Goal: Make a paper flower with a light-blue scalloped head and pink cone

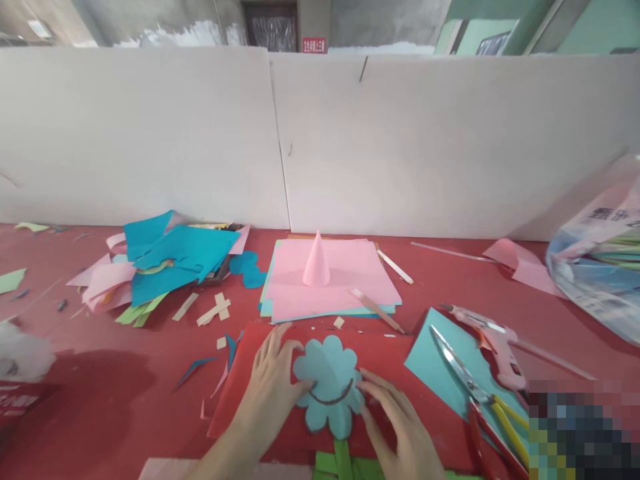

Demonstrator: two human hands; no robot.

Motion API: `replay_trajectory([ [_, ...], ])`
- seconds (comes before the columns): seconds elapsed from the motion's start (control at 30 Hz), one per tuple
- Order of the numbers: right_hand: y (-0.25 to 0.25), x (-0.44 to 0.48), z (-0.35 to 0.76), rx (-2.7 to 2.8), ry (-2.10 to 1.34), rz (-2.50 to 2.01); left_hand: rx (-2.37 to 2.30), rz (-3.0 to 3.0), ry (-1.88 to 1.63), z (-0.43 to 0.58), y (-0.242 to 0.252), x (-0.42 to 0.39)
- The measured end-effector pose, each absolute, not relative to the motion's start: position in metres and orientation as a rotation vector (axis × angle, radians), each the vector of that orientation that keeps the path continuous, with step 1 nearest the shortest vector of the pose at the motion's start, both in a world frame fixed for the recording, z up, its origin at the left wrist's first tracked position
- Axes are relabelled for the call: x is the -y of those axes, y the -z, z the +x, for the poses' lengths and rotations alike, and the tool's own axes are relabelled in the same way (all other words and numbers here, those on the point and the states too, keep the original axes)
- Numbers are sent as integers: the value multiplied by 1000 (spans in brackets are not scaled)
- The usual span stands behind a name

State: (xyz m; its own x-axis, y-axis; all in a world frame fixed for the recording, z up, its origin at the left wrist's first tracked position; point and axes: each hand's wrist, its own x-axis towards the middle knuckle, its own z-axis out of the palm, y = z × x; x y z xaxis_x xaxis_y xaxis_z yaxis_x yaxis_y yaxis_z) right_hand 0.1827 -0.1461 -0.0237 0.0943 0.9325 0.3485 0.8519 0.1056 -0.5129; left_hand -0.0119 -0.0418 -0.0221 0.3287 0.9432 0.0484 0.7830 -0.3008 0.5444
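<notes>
Left hand (270,377): thumb on a petal, fingers parted; right hand (400,423): fingers slightly spread at the opposite edge; grip undeterminable for both; paper flower (330,370) between them, over red sheet (393,363), bloom pointing away, long axis running wearer-ward; green stem (343,457) cut off by lower frame edge

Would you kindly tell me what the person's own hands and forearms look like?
The left hand and right hand are bare, with no gloves or rings visible. No sleeve or watch shows on the left forearm; little of the right shows.
</notes>
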Motion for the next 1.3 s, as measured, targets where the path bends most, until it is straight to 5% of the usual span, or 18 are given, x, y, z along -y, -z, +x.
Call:
replay_trajectory([
  [0.33, 17, 146, 182, 1471, -518, -1685, -1479, 2222, -520, -12, 25, 37],
  [0.63, 17, 141, 185, 889, -1202, -1368, -1453, 2188, -478, -9, 17, 34],
  [1.3, 38, 102, 174, 953, -825, -1568, -1285, 2031, -807, -4, 29, 17],
])
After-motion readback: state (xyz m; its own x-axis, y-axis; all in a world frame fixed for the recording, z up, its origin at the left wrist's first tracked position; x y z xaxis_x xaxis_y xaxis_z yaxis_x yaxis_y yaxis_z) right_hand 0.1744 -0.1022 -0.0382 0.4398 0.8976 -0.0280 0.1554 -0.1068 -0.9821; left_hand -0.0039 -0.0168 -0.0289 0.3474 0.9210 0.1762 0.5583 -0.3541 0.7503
